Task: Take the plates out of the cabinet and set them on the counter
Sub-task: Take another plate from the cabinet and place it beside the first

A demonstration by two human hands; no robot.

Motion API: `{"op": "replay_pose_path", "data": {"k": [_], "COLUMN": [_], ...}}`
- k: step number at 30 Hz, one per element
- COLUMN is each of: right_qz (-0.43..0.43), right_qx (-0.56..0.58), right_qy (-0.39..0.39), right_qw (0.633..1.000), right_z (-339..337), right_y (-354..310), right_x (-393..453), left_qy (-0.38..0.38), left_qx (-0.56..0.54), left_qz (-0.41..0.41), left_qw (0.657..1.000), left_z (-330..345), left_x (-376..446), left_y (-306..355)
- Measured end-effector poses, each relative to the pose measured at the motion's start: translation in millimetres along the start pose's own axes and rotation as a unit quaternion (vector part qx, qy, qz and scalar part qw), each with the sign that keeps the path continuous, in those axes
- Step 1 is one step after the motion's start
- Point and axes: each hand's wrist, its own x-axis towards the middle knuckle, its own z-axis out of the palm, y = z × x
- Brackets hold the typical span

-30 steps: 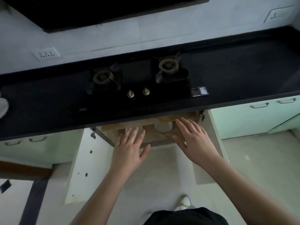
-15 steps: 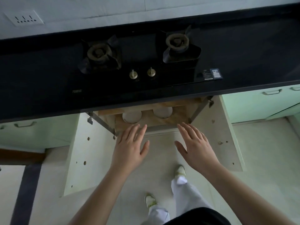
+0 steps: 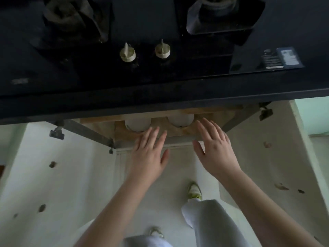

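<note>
White, round plates [image 3: 138, 124] and [image 3: 180, 120] sit mid-frame on the wooden cabinet shelf [image 3: 219, 115], half hidden under the black counter [image 3: 160, 97]. Left hand [image 3: 147, 155] and right hand [image 3: 216, 150] hover just below, flat and empty.

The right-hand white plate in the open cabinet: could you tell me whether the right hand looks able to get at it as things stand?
Probably yes. The right hand is open, its fingertips just beside the right plate, with both cabinet doors swung wide. Only the counter edge overhangs the plate's far part.
</note>
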Motion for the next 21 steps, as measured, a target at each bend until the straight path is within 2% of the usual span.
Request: {"op": "replay_pose_path", "data": {"k": [7, 10, 16, 21], "right_qz": [-0.013, -0.03, -0.074, -0.101], "right_qx": [-0.016, -0.024, -0.07, -0.1], "right_qy": [0.051, 0.096, 0.115, 0.154], "right_qw": [0.998, 0.995, 0.988, 0.978], "right_z": [96.2, 129.5, 179.7, 199.9], "right_y": [6.8, 19.7, 42.1, 49.4], "right_x": [77.2, 102.1, 134.6, 155.7], "left_qy": [0.082, 0.112, 0.166, 0.213], "left_qx": [-0.01, 0.033, 0.056, 0.059], "left_qz": [0.002, 0.023, 0.021, 0.008], "left_qw": [0.997, 0.993, 0.984, 0.975], "left_z": [109.5, 140.9, 184.4, 191.3], "left_x": [64.6, 94.2, 132.3, 153.9], "left_y": [-30.6, -52.7, -83.5, -99.1]}}
